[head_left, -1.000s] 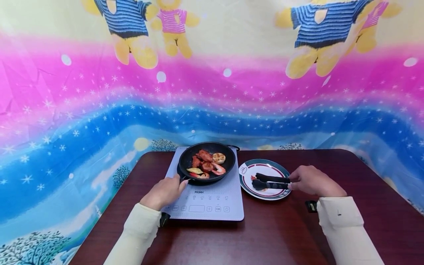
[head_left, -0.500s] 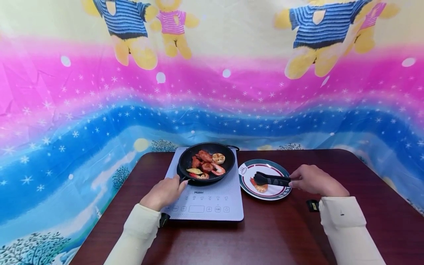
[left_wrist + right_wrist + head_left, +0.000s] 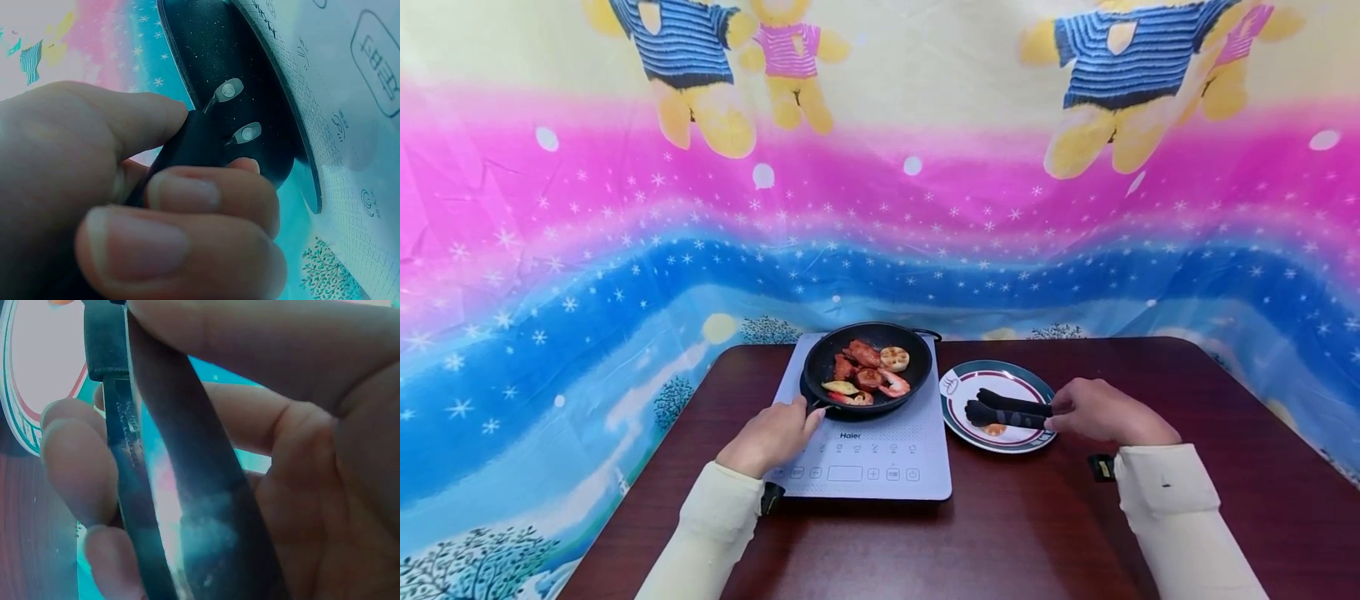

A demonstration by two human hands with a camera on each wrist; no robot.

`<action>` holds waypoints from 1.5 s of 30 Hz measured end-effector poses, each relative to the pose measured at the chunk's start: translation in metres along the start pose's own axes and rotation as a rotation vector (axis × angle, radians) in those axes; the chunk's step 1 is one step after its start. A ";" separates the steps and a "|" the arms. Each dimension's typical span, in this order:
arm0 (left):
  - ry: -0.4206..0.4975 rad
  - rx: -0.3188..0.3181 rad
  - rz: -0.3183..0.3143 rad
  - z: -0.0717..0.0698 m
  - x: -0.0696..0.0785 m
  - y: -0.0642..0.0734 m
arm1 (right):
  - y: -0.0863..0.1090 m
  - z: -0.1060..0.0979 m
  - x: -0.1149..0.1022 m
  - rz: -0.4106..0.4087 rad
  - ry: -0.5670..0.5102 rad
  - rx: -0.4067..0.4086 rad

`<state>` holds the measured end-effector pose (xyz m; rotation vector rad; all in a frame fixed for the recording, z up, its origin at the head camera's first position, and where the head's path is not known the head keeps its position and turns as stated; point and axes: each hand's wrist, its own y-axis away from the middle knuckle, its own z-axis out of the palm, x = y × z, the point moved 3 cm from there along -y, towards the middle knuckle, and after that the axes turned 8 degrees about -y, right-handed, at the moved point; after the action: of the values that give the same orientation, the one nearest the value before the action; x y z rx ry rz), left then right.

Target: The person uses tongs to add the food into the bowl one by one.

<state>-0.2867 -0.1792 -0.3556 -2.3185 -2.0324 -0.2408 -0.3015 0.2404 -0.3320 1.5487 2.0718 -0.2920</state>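
Observation:
My left hand [image 3: 773, 435] grips the black handle [image 3: 194, 142] of a frying pan [image 3: 823, 360]. Thumb and curled fingers wrap it in the left wrist view. Pieces of meat, a shrimp [image 3: 893, 384], a browned round slice [image 3: 895, 359] and other food lie in the pan. Over at the right, my right hand [image 3: 1108, 412] holds black-tipped tongs [image 3: 1009, 418] between thumb and fingers. Their two arms stand apart above a plate [image 3: 1000, 366]. Beneath the tips, an orange shrimp [image 3: 995, 430] on the plate is mostly hidden. The right wrist view shows the tongs' metal arms [image 3: 206, 487] close up.
The pan stands on a white induction cooktop [image 3: 891, 454], whose buttons face me. The plate sits just right of it on a dark wooden table [image 3: 1000, 533]. A printed cloth [image 3: 880, 208] hangs behind the table's back edge.
The tongs' arms drew together and uncovered the shrimp half a second ago. Now they are spread again and lie over it, slightly further left. My left hand and the pan stay put.

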 end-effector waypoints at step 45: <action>-0.011 0.020 0.019 -0.003 0.001 0.002 | -0.002 -0.009 -0.023 -0.026 0.107 0.353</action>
<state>-0.2852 -0.1783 -0.3524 -2.3306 -2.0075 -0.2067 -0.3013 0.2253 -0.3126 1.7728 2.2135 -0.6260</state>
